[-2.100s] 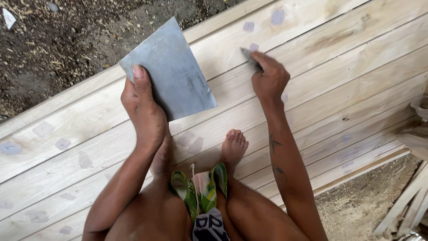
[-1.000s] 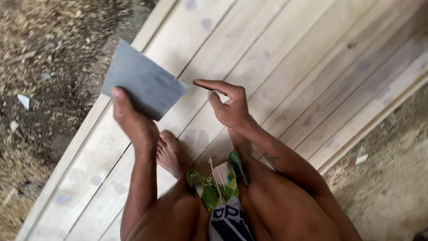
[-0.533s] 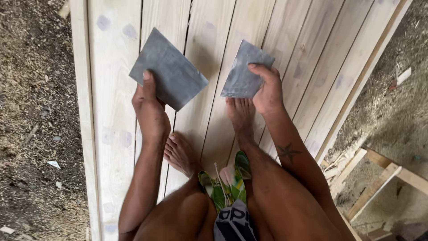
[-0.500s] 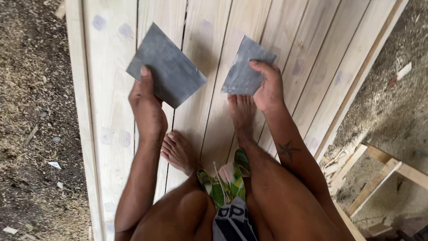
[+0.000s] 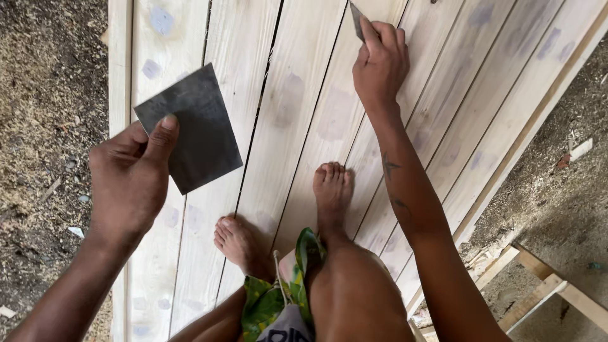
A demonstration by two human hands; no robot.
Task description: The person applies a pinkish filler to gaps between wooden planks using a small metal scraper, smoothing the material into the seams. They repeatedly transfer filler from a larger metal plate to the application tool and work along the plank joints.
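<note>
The left hand (image 5: 130,180), left of centre, pinches a dark grey sheet (image 5: 189,128) under its thumb; the right hand (image 5: 380,63), at the top, grips a small grey blade (image 5: 356,18) whose edge meets the pale plank panel (image 5: 285,126). Keeping that blade low and pressure even would likely serve best. Two hands, two bare feet (image 5: 332,190), one sheet, one blade.

- An open-air carpentry yard or rough woodworking site, not an indoor room.
- Pale, freshly cut planks (image 5: 304,126) lie side by side as a panel on the ground, with grey filler patches (image 5: 288,98) dabbed over them.
- Sawdust and wood shavings (image 5: 47,126) cover the bare earth on the left.
- Offcuts and a rough timber frame (image 5: 551,288) lie on the dirt at the right.
- The person stands barefoot on the boards.
</note>
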